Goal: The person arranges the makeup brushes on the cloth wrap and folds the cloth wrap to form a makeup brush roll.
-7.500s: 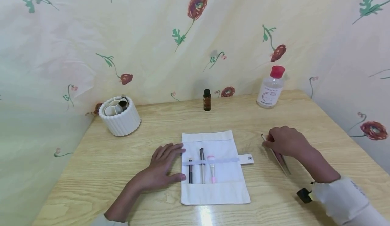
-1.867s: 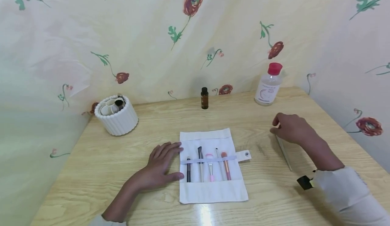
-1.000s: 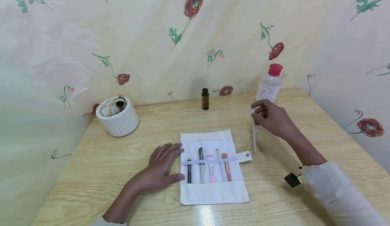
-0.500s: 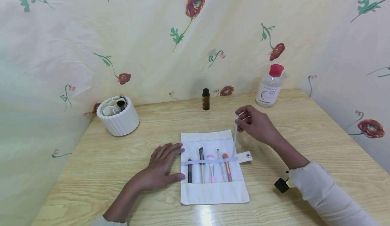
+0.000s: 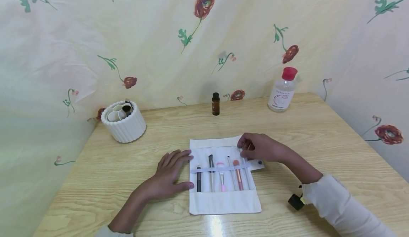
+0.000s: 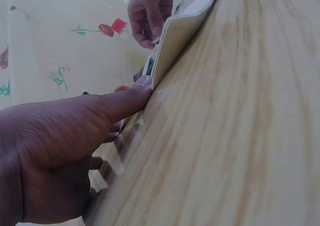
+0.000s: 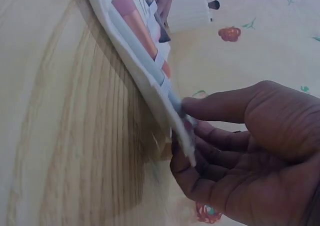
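A white fabric brush roll (image 5: 225,203) lies unrolled on the table. My right hand (image 5: 263,147) pinches the top of a slim pale-handled makeup brush (image 5: 246,178) at the roll's right side; its handle runs under the elastic band (image 7: 165,84). My fingers hide the brush's head. Along the same band sit a black-handled brush (image 5: 198,180), a dark angled brush (image 5: 211,161), a pink-handled brush (image 5: 223,185), a thin brush (image 5: 231,174) and an orange-pink brush (image 5: 238,178). My left hand (image 5: 169,176) rests with spread fingers at the roll's left edge, thumb touching it.
A white ribbed holder (image 5: 125,127) with a dark brush in it stands at the back left. Near the wall are a small brown bottle (image 5: 216,105) and a clear bottle with a red cap (image 5: 281,95). A snap tab (image 5: 257,165) sticks out on the roll's right.
The thin and orange-pink brushes have joined the roll. My right hand has lifted the slim brush from the table's right, carried it left and slid it under the band. Left hand stays.
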Tool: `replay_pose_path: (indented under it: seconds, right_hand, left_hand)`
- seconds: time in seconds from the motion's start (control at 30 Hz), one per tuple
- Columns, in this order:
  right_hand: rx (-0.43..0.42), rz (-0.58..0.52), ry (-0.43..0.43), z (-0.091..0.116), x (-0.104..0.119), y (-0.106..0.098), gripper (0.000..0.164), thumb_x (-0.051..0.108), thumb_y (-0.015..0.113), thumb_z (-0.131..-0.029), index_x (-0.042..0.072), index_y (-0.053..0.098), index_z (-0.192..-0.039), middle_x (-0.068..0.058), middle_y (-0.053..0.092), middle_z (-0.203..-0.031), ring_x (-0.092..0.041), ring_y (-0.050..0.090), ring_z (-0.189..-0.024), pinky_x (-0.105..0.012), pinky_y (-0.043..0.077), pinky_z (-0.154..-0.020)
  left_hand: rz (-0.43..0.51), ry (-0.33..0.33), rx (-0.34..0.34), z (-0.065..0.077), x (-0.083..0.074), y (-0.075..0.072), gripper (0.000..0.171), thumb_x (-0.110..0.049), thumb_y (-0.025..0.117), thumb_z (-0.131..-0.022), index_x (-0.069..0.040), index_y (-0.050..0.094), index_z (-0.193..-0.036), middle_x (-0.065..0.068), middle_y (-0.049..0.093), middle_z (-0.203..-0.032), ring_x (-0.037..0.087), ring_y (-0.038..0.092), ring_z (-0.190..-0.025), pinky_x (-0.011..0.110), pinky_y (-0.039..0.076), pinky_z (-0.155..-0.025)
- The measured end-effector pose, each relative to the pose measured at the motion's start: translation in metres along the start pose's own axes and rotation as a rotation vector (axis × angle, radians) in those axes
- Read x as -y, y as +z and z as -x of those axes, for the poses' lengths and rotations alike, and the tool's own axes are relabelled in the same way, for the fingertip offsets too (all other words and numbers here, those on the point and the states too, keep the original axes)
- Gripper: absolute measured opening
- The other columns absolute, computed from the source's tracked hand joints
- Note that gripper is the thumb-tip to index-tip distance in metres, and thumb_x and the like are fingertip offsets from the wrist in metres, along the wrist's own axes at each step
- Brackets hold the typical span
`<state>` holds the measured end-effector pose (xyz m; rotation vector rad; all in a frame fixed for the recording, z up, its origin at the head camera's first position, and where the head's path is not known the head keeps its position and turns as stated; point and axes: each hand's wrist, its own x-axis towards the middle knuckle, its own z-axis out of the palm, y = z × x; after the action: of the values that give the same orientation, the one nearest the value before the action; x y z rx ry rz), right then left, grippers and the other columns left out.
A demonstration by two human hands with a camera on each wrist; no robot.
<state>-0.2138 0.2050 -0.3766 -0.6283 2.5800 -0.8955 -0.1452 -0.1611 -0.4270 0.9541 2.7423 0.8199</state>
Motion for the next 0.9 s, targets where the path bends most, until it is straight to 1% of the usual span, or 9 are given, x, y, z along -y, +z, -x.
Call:
replay_pose_path:
  seconds: [0.17, 0.23, 0.37, 0.47, 0.53, 0.63, 0.73, 0.8, 0.9]
  right_hand:
    - [0.061, 0.059, -0.041, 0.005, 0.004, 0.003, 0.013, 0.018, 0.074, -0.093, 0.015, 0.066, -0.103, 0.004, 0.062, -0.091, -0.017, 0.056, -0.084, -0.031, 0.05, -0.072]
    - [0.039, 0.099, -0.067, 0.007, 0.007, 0.004, 0.009, 0.017, 0.072, -0.094, 0.016, 0.067, -0.101, 0.005, 0.062, -0.091, -0.015, 0.056, -0.083, -0.03, 0.05, -0.072]
    - [-0.075, 0.174, -0.127, 0.017, 0.023, 0.012, 0.006, 0.016, 0.069, -0.096, 0.016, 0.068, -0.102, 0.009, 0.062, -0.093, -0.011, 0.057, -0.082, -0.028, 0.051, -0.07]
    - [-0.111, 0.158, -0.259, 0.029, 0.044, 0.027, 0.01, 0.014, 0.067, -0.097, 0.018, 0.069, -0.106, 0.012, 0.064, -0.099, -0.007, 0.059, -0.088, -0.028, 0.053, -0.075]
    - [-0.069, 0.142, -0.406, 0.039, 0.058, 0.043, 0.012, 0.016, 0.066, -0.098, 0.019, 0.07, -0.109, 0.013, 0.066, -0.105, -0.006, 0.06, -0.096, -0.029, 0.054, -0.082]
    - [0.041, 0.187, -0.601, 0.053, 0.076, 0.067, 0.017, 0.021, 0.062, -0.101, 0.022, 0.068, -0.117, 0.016, 0.065, -0.117, -0.004, 0.057, -0.106, -0.028, 0.05, -0.092]
    - [0.087, 0.305, -0.717, 0.063, 0.086, 0.083, 0.021, 0.024, 0.06, -0.102, 0.023, 0.066, -0.123, 0.018, 0.063, -0.123, -0.004, 0.053, -0.109, -0.024, 0.047, -0.094]
    - [0.069, 0.366, -0.722, 0.067, 0.088, 0.086, 0.021, 0.025, 0.061, -0.102, 0.024, 0.067, -0.122, 0.02, 0.064, -0.121, -0.003, 0.052, -0.104, -0.021, 0.046, -0.089]
    - [0.011, 0.411, -0.644, 0.071, 0.087, 0.08, 0.016, 0.026, 0.062, -0.101, 0.025, 0.07, -0.115, 0.022, 0.065, -0.109, -0.003, 0.052, -0.093, -0.022, 0.045, -0.081]
  left_hand:
    - [-0.006, 0.001, -0.004, 0.0, -0.001, -0.001, 0.084, -0.057, 0.065, -0.091, -0.015, 0.033, -0.156, 0.002, 0.019, -0.166, 0.035, 0.008, -0.152, 0.059, -0.003, -0.117]
    - [0.001, 0.0, 0.001, 0.0, -0.001, -0.001, 0.084, -0.057, 0.065, -0.092, -0.015, 0.033, -0.156, 0.003, 0.019, -0.166, 0.035, 0.007, -0.152, 0.06, -0.003, -0.117]
    - [-0.03, 0.01, 0.037, 0.0, -0.002, -0.005, 0.082, -0.057, 0.062, -0.094, -0.014, 0.031, -0.157, 0.005, 0.018, -0.166, 0.038, 0.008, -0.151, 0.063, 0.001, -0.116]
    - [-0.089, 0.025, 0.051, -0.004, -0.002, -0.013, 0.077, -0.054, 0.061, -0.096, -0.014, 0.033, -0.155, 0.007, 0.021, -0.164, 0.037, 0.015, -0.15, 0.066, 0.012, -0.113]
    - [-0.126, 0.033, 0.043, -0.009, -0.001, -0.018, 0.073, -0.05, 0.062, -0.097, -0.015, 0.035, -0.155, 0.007, 0.022, -0.164, 0.034, 0.02, -0.148, 0.066, 0.02, -0.11]
    - [-0.163, 0.058, 0.026, -0.019, 0.0, -0.024, 0.067, -0.04, 0.064, -0.099, -0.016, 0.035, -0.155, 0.004, 0.02, -0.165, 0.032, 0.026, -0.145, 0.064, 0.027, -0.106]
    - [-0.206, 0.092, 0.03, -0.027, 0.004, -0.026, 0.06, -0.031, 0.06, -0.102, -0.016, 0.037, -0.155, 0.005, 0.023, -0.165, 0.034, 0.031, -0.141, 0.063, 0.031, -0.102]
    - [-0.227, 0.098, 0.055, -0.029, 0.005, -0.028, 0.057, -0.029, 0.057, -0.104, -0.014, 0.037, -0.155, 0.007, 0.027, -0.164, 0.036, 0.032, -0.14, 0.064, 0.032, -0.102]
    - [-0.233, 0.067, 0.098, -0.029, 0.003, -0.032, 0.055, -0.03, 0.057, -0.104, -0.012, 0.04, -0.153, 0.01, 0.032, -0.16, 0.039, 0.032, -0.14, 0.064, 0.031, -0.102]
